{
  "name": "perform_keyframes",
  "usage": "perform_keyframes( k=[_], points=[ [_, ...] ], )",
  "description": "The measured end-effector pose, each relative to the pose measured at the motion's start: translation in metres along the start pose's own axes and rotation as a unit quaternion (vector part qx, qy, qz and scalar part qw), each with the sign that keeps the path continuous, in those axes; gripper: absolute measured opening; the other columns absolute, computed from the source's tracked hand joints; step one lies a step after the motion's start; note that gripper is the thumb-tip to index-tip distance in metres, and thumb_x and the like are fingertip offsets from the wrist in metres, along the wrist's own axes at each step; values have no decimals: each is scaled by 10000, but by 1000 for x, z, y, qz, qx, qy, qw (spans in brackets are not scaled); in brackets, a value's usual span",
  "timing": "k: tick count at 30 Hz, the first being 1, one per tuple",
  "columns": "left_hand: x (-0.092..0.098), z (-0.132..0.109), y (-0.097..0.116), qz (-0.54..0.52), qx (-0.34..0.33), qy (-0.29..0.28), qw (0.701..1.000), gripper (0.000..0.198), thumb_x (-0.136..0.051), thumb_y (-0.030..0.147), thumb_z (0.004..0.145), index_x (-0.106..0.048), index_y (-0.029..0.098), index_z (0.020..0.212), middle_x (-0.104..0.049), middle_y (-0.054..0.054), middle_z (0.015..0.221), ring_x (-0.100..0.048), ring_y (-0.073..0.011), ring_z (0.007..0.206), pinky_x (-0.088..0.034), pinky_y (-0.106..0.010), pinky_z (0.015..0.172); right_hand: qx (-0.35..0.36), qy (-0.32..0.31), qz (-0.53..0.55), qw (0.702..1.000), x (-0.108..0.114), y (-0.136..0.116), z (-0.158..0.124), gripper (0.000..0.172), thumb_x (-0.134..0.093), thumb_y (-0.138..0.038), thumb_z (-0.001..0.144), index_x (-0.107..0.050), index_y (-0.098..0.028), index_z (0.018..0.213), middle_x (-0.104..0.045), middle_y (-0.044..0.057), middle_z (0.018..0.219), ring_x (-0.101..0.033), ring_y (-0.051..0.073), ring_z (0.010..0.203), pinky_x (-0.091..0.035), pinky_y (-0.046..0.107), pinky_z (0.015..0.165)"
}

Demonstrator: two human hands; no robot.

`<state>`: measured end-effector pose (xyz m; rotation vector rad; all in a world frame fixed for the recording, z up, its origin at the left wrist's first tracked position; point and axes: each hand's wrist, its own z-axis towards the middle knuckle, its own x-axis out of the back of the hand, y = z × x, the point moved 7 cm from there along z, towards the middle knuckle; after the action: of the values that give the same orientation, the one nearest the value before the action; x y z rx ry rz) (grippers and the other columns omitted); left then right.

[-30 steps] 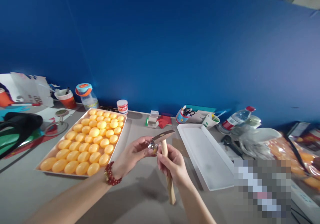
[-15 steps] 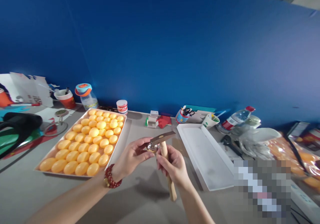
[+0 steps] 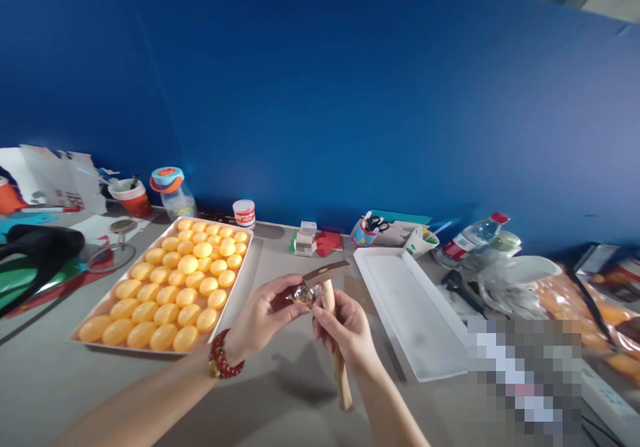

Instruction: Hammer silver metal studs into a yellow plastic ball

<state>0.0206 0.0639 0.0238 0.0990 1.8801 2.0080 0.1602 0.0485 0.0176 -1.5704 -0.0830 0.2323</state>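
Observation:
My right hand (image 3: 345, 327) is closed round the pale wooden handle of a hammer (image 3: 327, 300), whose dark metal head points up and to the left. Pinched in the fingers of my left hand (image 3: 270, 314) is a small shiny silver piece (image 3: 303, 294), close under the left end of the hammer head. The fingers partly cover this piece, so its exact kind is unclear. A red bead bracelet sits on my left wrist. Both hands are held above the grey table (image 3: 280, 407).
A shallow white tray full of orange balls (image 3: 165, 287) lies left. Another white tray (image 3: 415, 320) is on the right. Along the blue wall stand a blue-lidded jar (image 3: 173, 194), a small tub (image 3: 244, 214), a pen cup (image 3: 364, 234) and a plastic bottle (image 3: 473, 237).
The hammer handle's lower end has swung slightly down and left. The silver piece has turned a little in my left fingers. Both hands stay in nearly the same place.

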Motion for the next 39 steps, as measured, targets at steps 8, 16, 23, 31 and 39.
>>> perform_keyframes(
  k=[8,16,23,31,39],
  points=[
    [2,-1,5,59,-28,14,998,345,-723,287,782,-628,154,1086,-671,-106,1144,-657,-219,983,-551,-312,861,-6,-6,22,1000,-1,2,0,315,-685,-442,828,-541,-162,825,-597,-34,518,-390,15,329,-266,115,331],
    [-3,-2,16,79,-42,-8,996,336,-692,278,814,-642,160,1125,-687,-110,1124,-657,-233,1012,-554,-309,857,-17,-15,49,999,-1,8,0,315,-705,-430,818,-536,-165,815,-605,-34,512,-391,14,321,-262,108,317],
    [-1,-1,15,88,-43,-1,995,351,-685,293,824,-635,179,1153,-700,-90,1103,-668,-211,977,-558,-276,831,-30,-21,75,997,-4,10,1,300,-700,-418,828,-541,-163,826,-605,-32,512,-381,12,322,-246,111,318],
    [-3,-3,14,74,-26,4,997,389,-698,293,808,-626,141,1159,-702,-118,1123,-681,-224,963,-572,-280,813,-25,-12,75,997,-3,10,0,309,-689,-432,834,-541,-163,863,-599,-40,519,-367,11,322,-240,115,320],
    [2,-4,5,71,-15,21,997,406,-710,305,795,-628,142,1158,-722,-104,1066,-693,-221,910,-586,-286,777,6,6,20,1000,-4,2,-1,336,-662,-470,841,-520,-165,838,-591,-38,533,-390,22,345,-264,124,343]
  ],
)
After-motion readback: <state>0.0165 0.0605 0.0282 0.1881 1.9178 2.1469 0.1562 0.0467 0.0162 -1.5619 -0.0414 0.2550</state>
